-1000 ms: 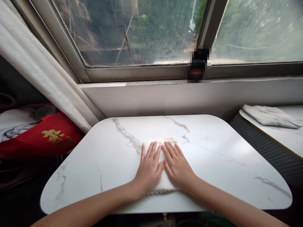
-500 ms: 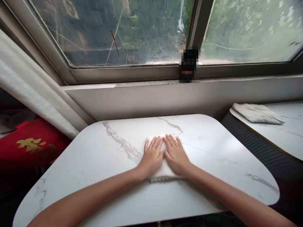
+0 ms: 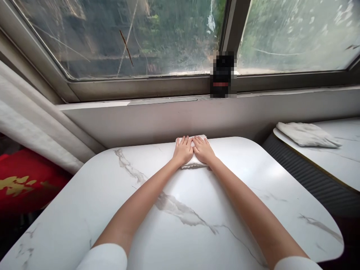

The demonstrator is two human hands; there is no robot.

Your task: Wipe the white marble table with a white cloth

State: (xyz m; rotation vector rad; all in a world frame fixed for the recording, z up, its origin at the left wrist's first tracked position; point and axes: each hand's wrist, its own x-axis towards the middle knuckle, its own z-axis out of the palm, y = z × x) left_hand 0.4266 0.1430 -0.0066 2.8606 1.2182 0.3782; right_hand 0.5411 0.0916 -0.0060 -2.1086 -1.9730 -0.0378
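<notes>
A folded white cloth [image 3: 194, 162] lies at the far edge of the white marble-patterned table [image 3: 135, 210], close to the wall. My left hand [image 3: 183, 150] presses flat on the cloth's left half, its fingers stretched out and pointing away from me. On the right half, my right hand [image 3: 203, 150] also lies flat with fingers extended. The two thumbs meet, or nearly so, in the middle. Both arms reach far forward over the tabletop. Most of the cloth is covered by my palms.
Behind the table is a low wall [image 3: 140, 122] under a window. A blurred-out dark object [image 3: 222, 75] stands on the sill. Right, another crumpled white cloth [image 3: 306, 134] rests on a second table [image 3: 345, 150]. A curtain [image 3: 30, 116] and red fabric [image 3: 30, 183] are at left.
Both hands have slid the cloth forward, from the middle of the table to its far edge. My arms are now stretched further out, and white sleeves have come into view.
</notes>
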